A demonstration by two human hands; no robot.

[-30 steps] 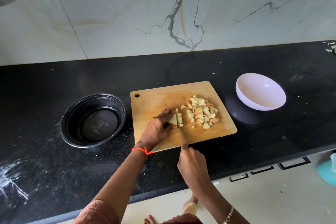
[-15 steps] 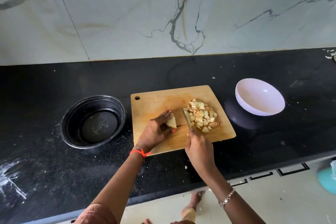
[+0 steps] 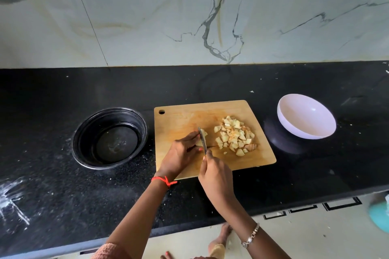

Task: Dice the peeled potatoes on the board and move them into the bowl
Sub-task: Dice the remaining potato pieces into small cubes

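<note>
Potato piece (image 3: 203, 133) -- the last undiced chunk -- sits near the middle of the wooden board (image 3: 179, 121), touching the fingertips of the left hand (image 3: 183, 153), whose fingers curl down to pin it from its left side. The knife (image 3: 202, 141) lies across it, its blade running away from the person with the tip leaning slightly left, so the cut line passes just beside those fingertips. The right hand (image 3: 216, 176) is wrapped round the handle directly behind the potato piece, at the board's near edge.

To the right on the board, apart from the blade, lies the diced pile (image 3: 234, 135). The white bowl (image 3: 303, 118) stands on the dark desk (image 3: 210, 84) beyond the board's right edge, nearer the right hand, and holds nothing visible. A black bowl (image 3: 84, 132) sits off the board's left edge.

The cut will likely turn on keeping the blade parallel to the left fingertips. No brand, label or readable writing shows anywhere.
</note>
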